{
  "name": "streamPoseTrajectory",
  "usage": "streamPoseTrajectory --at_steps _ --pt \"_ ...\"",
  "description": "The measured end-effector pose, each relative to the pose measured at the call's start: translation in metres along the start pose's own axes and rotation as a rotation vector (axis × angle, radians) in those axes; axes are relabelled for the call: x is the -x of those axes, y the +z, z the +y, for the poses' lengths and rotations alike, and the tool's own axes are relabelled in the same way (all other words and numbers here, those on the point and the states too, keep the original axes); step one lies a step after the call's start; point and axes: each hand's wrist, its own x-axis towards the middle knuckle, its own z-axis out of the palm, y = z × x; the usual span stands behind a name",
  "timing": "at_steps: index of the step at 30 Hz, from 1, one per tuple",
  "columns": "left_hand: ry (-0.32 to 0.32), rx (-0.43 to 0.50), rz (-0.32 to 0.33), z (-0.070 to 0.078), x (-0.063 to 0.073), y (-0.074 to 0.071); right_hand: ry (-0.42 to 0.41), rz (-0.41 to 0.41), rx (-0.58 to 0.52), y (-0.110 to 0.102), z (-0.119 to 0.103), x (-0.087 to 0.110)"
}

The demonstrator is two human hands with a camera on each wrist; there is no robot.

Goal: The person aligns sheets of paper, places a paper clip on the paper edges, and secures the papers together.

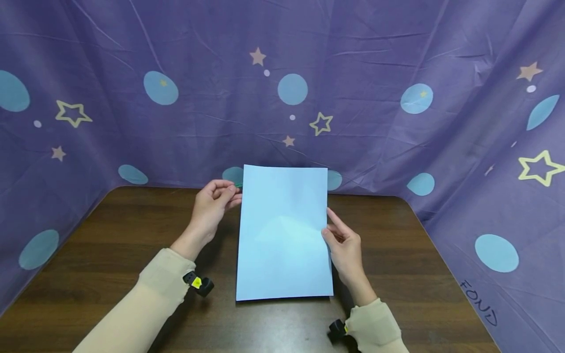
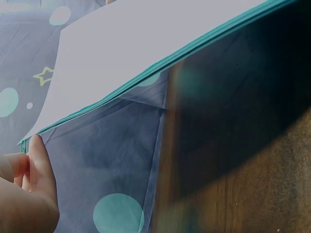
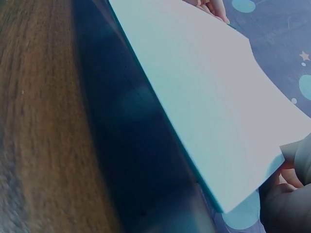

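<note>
A stack of light blue paper sheets [image 1: 284, 230] stands tilted above the table, its broad face toward me. Layered teal edges [image 2: 160, 65] show in the left wrist view. At the stack's upper left edge, my left hand [image 1: 211, 208] pinches a small green paper clip [image 2: 23, 146] between thumb and fingers. The clip sits at the sheets' corner; how far it is slid on cannot be told. My right hand [image 1: 346, 247] grips the right edge, thumb in front and fingers partly hidden behind. In the right wrist view the paper [image 3: 204, 97] bends near that grip.
Below lies a dark brown wooden table [image 1: 132, 230]. A purple curtain [image 1: 362, 98] with stars and blue spots hangs behind it and along both sides. Each sleeve cuff carries a small black wrist camera [image 1: 204, 287]. Handwritten letters [image 1: 478, 303] mark the curtain at right.
</note>
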Motion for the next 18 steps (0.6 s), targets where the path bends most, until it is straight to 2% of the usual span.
streamPoseTrajectory --at_steps 18 --pt "0.010 -0.007 0.002 0.0002 -0.0021 0.0001 -0.004 0.001 0.004 0.0002 0.0007 -0.0001"
